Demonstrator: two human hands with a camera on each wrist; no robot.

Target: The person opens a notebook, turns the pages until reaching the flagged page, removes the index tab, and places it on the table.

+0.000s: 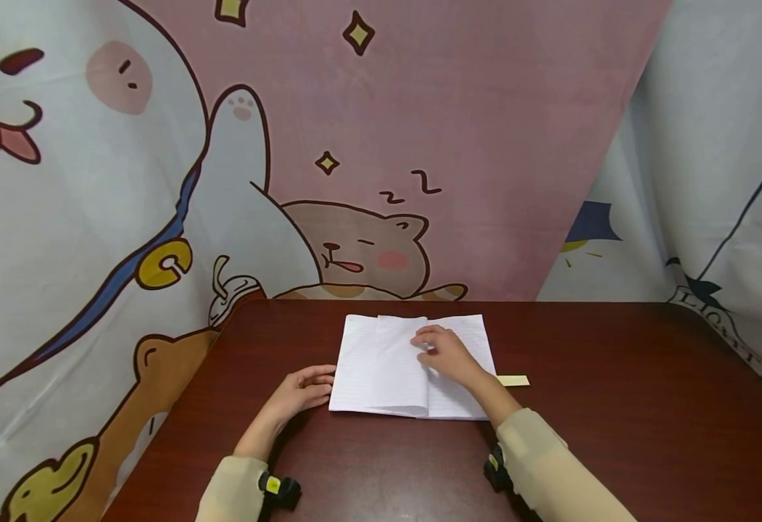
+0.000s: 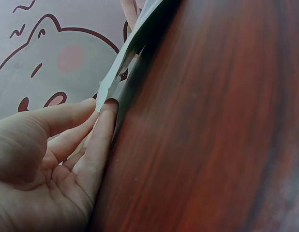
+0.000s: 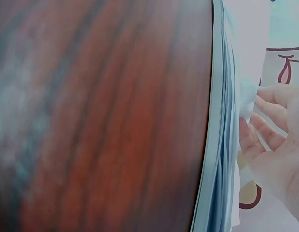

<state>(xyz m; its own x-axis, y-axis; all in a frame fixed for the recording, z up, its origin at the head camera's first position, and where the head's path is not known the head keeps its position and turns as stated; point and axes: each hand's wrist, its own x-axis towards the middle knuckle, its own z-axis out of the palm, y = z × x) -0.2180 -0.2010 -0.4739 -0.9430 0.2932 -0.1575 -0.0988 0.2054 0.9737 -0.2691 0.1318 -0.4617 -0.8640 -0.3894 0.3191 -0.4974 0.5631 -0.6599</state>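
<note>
An open notebook (image 1: 361, 362) with lined white pages lies on the dark brown table. My left hand (image 1: 301, 393) is at its left edge; in the left wrist view the thumb (image 2: 74, 116) is on the upper side and the fingers (image 2: 98, 145) are low by the table, with the page edge (image 2: 108, 84) between them. My right hand (image 1: 449, 355) is over the middle, its loosely bent fingertips touching a raised page (image 1: 403, 370) near the fold. That page curves over the left half. In the right wrist view its fingers (image 3: 273, 104) meet the page's surface, above the stacked sheets (image 3: 224, 121).
A pale yellow strip (image 1: 513, 380) sticks out from under the notebook's right side. Bare tabletop (image 1: 615, 391) extends to the right. A cartoon-printed curtain (image 1: 485, 145) hangs behind and beside the table. Each wrist wears a small black camera (image 1: 280, 490).
</note>
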